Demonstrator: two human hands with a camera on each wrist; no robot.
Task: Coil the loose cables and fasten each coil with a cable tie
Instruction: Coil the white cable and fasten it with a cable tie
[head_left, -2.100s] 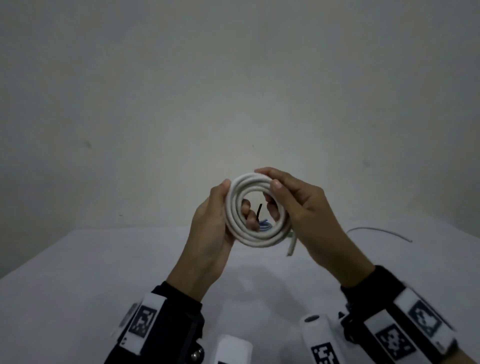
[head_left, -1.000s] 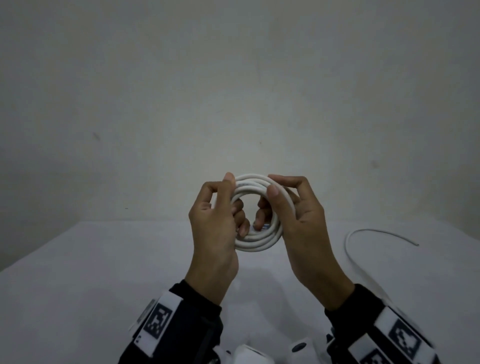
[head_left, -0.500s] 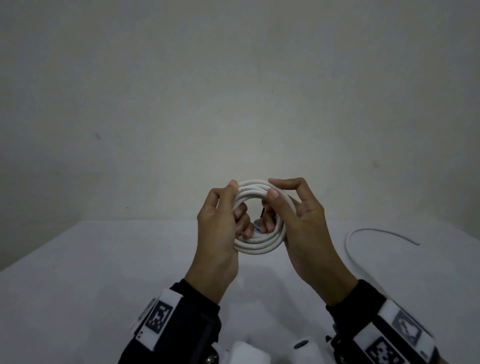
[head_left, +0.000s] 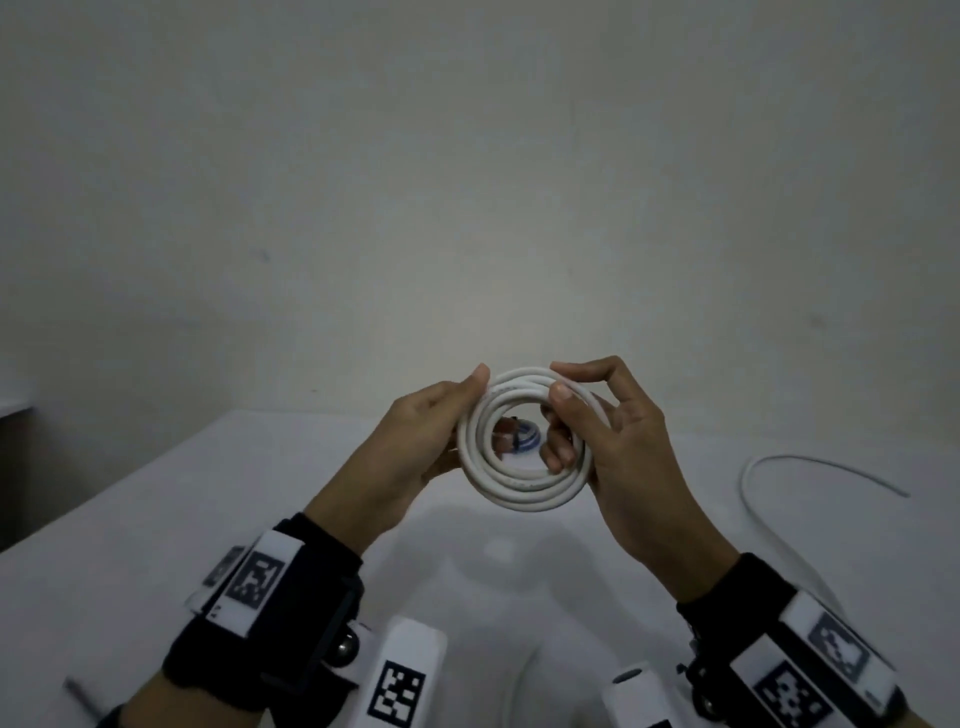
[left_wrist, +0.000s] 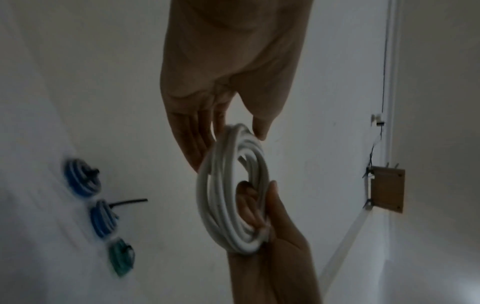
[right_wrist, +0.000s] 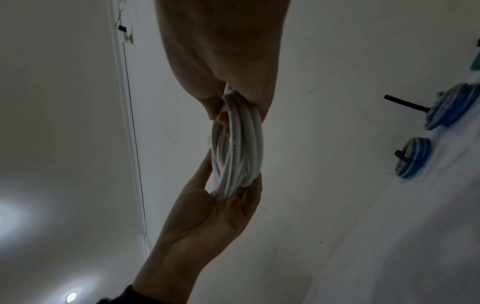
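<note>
I hold a white cable coil (head_left: 524, 483) of several turns upright above the table, between both hands. My left hand (head_left: 447, 415) pinches its left rim, thumb in front and fingers behind. In the left wrist view those fingers (left_wrist: 192, 144) lie fairly straight against the coil (left_wrist: 228, 205). My right hand (head_left: 571, 415) grips the right rim, thumb on the front and fingers hooked through the middle. The right wrist view shows the coil (right_wrist: 241, 148) edge-on between both hands. No tie shows on this coil.
A loose white cable (head_left: 769, 467) curves across the white table (head_left: 208, 519) at the right. Two blue coils (left_wrist: 82, 179) (left_wrist: 103, 218) and a green coil (left_wrist: 120, 257) lie in a row at the far side. A wooden block (left_wrist: 387, 189) hangs on the wall.
My left fingers have slipped out of the coil's middle and now lie behind its left rim. The coil has turned a little and stays between both hands.
</note>
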